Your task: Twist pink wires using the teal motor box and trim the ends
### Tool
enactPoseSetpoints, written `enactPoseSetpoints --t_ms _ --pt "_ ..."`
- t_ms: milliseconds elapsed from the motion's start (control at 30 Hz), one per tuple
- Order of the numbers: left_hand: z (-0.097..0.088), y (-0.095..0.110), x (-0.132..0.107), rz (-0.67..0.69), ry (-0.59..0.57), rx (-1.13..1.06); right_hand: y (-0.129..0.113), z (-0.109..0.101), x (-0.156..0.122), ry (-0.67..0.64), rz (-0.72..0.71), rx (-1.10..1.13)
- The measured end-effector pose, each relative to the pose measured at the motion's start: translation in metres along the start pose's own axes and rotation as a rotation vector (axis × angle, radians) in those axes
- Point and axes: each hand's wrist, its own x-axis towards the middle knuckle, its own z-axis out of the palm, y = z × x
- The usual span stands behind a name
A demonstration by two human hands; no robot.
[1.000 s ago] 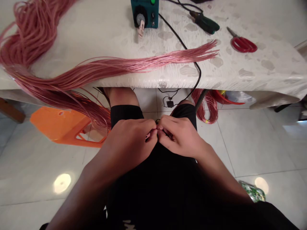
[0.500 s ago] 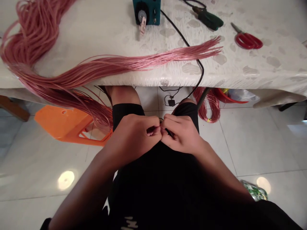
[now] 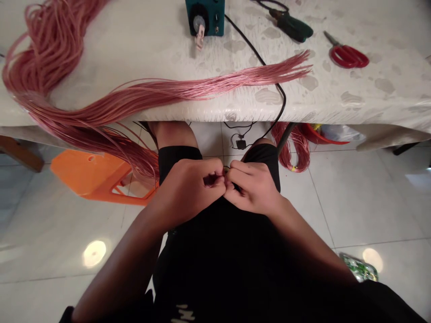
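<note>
Over my lap, my left hand (image 3: 197, 184) and my right hand (image 3: 252, 185) meet fingertip to fingertip, both closed in a pinch. Whatever lies between the fingers is too small and hidden to name. A long bundle of pink wires (image 3: 188, 89) runs along the table edge in front of my hands. Its left part hangs over the edge, down beside my left wrist. The cut ends of the bundle fan out to the right.
On the table (image 3: 323, 98) are a teal device (image 3: 215, 18), a black cable (image 3: 249, 42), a green-handled tool (image 3: 292, 27) and red-handled scissors (image 3: 348, 56). Below stand an orange plastic stool (image 3: 87, 177) and a red basin (image 3: 325, 137). Another pink coil (image 3: 296, 152) hangs at right.
Both hands stay pinched together over the lap, with only a slight shift of the fingers. The view has moved a little; the things on the table have not moved.
</note>
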Motion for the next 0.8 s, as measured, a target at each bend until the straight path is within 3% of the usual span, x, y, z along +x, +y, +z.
enactPoseSetpoints --t_ms 400,533,633,800 --pt "0.003 -0.003 0.003 -0.087 -0.028 -0.335 -0.003 0.008 0.005 0.170 -0.053 -0.036" --pt "0.005 -0.002 0.006 -0.149 -0.004 -0.470 -0.009 0.011 0.008 0.291 0.001 0.047" --pt "0.005 -0.007 0.007 -0.207 0.092 -0.595 -0.015 0.012 0.009 0.426 0.118 0.224" --pt "-0.012 -0.048 0.003 -0.267 0.470 -0.854 -0.008 0.006 0.006 0.730 0.426 0.635"
